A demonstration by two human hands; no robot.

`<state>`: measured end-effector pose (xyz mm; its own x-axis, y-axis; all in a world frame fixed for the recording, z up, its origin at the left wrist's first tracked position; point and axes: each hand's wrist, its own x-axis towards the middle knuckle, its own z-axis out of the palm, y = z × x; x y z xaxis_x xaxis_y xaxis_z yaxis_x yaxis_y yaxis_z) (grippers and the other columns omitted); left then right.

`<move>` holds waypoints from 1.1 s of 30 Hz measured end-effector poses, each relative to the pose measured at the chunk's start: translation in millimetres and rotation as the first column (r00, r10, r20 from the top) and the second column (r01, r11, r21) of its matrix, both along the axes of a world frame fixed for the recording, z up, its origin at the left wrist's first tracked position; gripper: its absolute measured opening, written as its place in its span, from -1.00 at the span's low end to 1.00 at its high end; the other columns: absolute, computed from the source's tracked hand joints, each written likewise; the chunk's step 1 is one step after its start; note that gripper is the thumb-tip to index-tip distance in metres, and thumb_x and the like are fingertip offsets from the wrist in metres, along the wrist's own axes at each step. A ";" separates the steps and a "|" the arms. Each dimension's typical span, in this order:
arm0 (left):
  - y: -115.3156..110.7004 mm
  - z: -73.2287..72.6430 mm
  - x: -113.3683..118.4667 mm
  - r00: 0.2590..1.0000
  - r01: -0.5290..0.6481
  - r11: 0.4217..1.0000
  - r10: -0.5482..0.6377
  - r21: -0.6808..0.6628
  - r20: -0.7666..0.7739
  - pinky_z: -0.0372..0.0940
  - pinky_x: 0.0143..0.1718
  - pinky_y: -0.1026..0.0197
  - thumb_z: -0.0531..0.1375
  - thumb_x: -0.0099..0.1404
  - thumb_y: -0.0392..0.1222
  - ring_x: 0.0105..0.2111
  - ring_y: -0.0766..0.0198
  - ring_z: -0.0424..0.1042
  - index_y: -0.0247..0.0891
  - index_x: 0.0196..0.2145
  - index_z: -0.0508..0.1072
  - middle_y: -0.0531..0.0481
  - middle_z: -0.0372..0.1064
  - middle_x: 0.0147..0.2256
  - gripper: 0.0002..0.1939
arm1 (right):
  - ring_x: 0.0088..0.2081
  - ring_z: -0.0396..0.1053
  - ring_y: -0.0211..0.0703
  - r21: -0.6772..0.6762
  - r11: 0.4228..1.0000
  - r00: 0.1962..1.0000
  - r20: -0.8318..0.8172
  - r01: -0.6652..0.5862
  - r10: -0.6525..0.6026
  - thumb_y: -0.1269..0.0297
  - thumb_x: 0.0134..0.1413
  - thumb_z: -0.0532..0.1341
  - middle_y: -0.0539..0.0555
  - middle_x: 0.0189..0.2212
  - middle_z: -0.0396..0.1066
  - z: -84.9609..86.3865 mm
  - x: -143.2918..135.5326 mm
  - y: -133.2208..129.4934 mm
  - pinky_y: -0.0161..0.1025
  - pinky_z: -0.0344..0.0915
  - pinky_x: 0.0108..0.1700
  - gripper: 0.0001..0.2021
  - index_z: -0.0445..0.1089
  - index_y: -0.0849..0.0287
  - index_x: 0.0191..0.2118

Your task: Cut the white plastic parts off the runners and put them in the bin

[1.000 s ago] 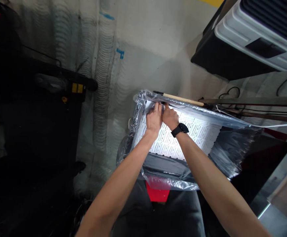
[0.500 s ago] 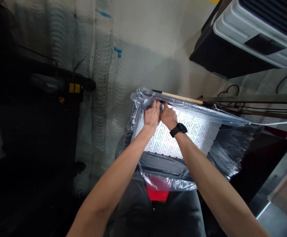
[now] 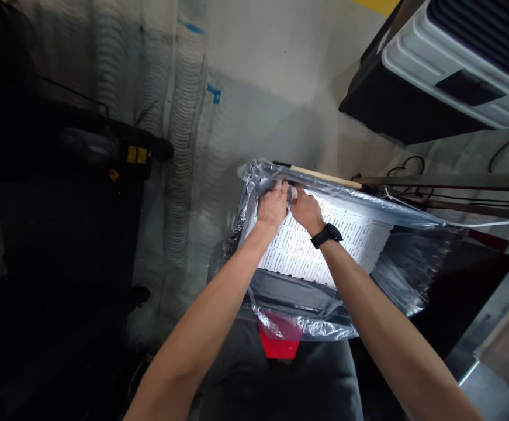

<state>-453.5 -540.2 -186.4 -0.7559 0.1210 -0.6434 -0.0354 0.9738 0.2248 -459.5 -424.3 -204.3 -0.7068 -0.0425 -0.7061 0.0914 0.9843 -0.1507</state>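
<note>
A box lined with clear plastic film (image 3: 298, 297) sits in front of me, over my lap. Inside it lies a brightly lit white sheet or tray (image 3: 346, 240) with rows of small dark, slot-like marks. My left hand (image 3: 273, 206) rests at the far left end of the white rows, its fingers close together and pointing away. Just to its right, my right hand (image 3: 307, 209) has bent fingers, with a bit of crinkled clear film between the two hands. Whatever the right fingertips hold, if anything, is too small to make out. A black watch is on my right wrist.
A tan rod (image 3: 326, 177) runs along the box's far edge. A black and grey case (image 3: 421, 88) stands at the upper right, near cables and a rail (image 3: 447, 180). Dark equipment (image 3: 70, 234) fills the left. A red piece (image 3: 279, 345) shows below the box.
My right hand has shifted slightly right, away from my left hand, and crinkled film now shows between them. The whole view has moved a little.
</note>
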 end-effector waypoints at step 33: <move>-2.3 -20.5 -5.5 0.998 -0.059 0.995 0.060 0.086 -0.003 0.54 0.24 -0.22 0.29 0.65 -0.08 0.21 -0.06 0.55 -0.22 0.47 0.37 -0.28 0.35 0.40 -0.46 | 0.11 0.58 0.14 -0.002 0.983 0.977 0.111 0.184 -0.183 0.14 0.63 0.36 0.24 0.21 0.51 -3.7 -15.7 -14.9 0.14 0.60 0.16 -0.60 0.45 0.19 0.38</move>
